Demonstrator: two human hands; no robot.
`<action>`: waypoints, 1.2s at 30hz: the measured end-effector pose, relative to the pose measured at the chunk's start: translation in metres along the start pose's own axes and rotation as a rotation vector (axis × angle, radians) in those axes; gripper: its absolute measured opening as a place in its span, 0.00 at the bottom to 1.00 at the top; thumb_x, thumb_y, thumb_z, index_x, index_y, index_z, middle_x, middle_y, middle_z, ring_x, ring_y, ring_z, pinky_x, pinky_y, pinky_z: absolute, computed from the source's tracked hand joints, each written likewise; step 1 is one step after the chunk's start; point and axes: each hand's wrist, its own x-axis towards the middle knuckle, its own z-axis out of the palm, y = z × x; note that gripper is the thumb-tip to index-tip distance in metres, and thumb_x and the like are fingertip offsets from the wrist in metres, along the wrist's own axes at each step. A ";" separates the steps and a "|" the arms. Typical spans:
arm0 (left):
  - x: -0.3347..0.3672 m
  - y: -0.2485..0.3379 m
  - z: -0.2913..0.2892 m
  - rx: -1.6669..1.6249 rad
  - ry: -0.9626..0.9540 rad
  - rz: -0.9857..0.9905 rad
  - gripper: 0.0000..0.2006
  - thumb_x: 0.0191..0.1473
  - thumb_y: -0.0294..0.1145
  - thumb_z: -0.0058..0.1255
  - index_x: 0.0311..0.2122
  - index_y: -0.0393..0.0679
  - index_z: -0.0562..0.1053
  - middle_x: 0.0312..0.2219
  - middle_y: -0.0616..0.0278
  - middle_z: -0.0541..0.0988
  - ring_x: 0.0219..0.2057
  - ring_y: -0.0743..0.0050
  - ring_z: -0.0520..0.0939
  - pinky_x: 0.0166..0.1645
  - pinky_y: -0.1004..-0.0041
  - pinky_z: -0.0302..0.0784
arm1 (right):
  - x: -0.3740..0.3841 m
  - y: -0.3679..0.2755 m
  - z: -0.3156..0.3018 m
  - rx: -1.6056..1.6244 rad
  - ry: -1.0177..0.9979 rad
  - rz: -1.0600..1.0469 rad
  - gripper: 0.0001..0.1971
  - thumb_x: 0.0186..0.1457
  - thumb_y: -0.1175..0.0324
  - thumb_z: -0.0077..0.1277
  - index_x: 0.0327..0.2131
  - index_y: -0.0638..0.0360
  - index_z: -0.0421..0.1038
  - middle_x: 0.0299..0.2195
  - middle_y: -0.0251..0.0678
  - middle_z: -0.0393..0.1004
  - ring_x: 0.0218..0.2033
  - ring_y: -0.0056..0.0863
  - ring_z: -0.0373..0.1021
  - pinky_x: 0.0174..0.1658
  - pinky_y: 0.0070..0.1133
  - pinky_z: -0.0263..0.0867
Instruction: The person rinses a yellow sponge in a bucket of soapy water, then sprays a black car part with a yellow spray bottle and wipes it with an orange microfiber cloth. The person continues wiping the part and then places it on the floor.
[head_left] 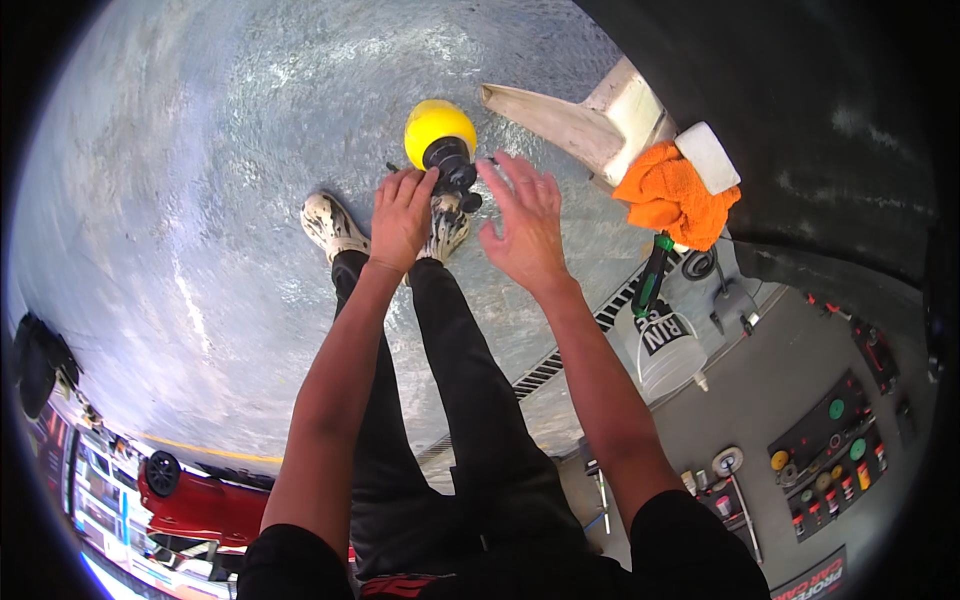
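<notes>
A pump sprayer with a round yellow bottle (440,128) and a black head (452,165) hangs between my hands, tilted so that its head points back toward me. My left hand (402,215) is closed at the near left side of the black head, fingers bent and pressed together. A small dark tip shows beyond those fingers; the exact grip is hidden beneath them. To the right, my right hand (524,215) has its fingers spread, with the index fingertip close to the black head. I cannot tell whether that finger touches it.
A pale vehicle part (570,125) juts in beside a dark panel (810,130). An orange cloth (680,195), a white block (708,157), a green-and-black brush handle (653,275) and a clear bucket (672,362) stand right. A floor grate (540,375) crosses behind. A red car (205,505) is lower left.
</notes>
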 end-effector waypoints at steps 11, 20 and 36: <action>0.037 -0.020 -0.013 -0.303 -0.016 -0.325 0.27 0.55 0.24 0.53 0.61 0.46 0.67 0.62 0.46 0.65 0.60 0.40 0.71 0.57 0.55 0.76 | 0.059 -0.008 0.050 -0.104 -0.100 -0.010 0.31 0.50 0.67 0.64 0.58 0.47 0.67 0.51 0.40 0.72 0.48 0.42 0.74 0.45 0.39 0.72; -0.020 -0.052 -0.025 -0.203 -0.006 -0.486 0.32 0.56 0.27 0.54 0.66 0.45 0.61 0.63 0.42 0.61 0.63 0.38 0.65 0.66 0.52 0.63 | 0.049 -0.035 0.049 0.222 0.189 0.399 0.45 0.46 0.58 0.69 0.64 0.67 0.59 0.58 0.57 0.69 0.55 0.48 0.72 0.53 0.33 0.71; -0.043 -0.071 -0.119 -2.050 -0.009 -1.087 0.53 0.58 0.79 0.19 0.68 0.34 0.56 0.62 0.38 0.68 0.63 0.42 0.71 0.65 0.47 0.67 | 0.021 0.038 0.088 0.024 0.152 0.475 0.40 0.57 0.68 0.59 0.69 0.60 0.49 0.56 0.54 0.70 0.51 0.45 0.76 0.53 0.38 0.72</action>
